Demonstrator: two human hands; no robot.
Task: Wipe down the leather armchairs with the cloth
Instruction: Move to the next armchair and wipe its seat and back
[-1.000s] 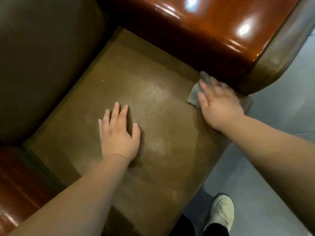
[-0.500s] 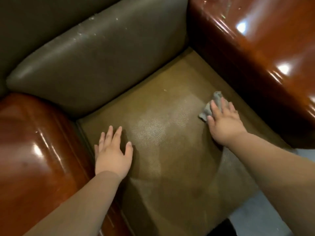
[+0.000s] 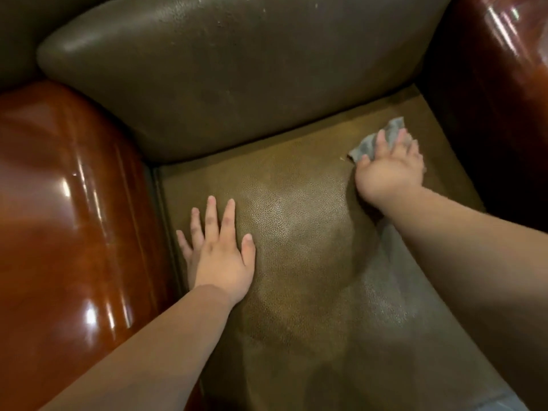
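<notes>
Left hand [image 3: 221,256] flat on the olive seat cushion [image 3: 296,277] of the armchair, fingers [image 3: 226,216] spread, close to the cushion's left edge beside a glossy brown armrest [image 3: 68,221]. Right hand [image 3: 388,170] pressing a grey cloth [image 3: 382,137] onto the cushion's far right corner, near the back cushion [image 3: 237,69].

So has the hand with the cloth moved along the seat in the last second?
Yes. The right hand has slid the cloth from the seat's front edge toward the back cushion.

left hand [image 3: 221,256] flat on seat cushion [image 3: 296,262], cloth [image 3: 376,140] under right hand [image 3: 388,170] further back right, backrest [image 3: 237,69] behind
</notes>
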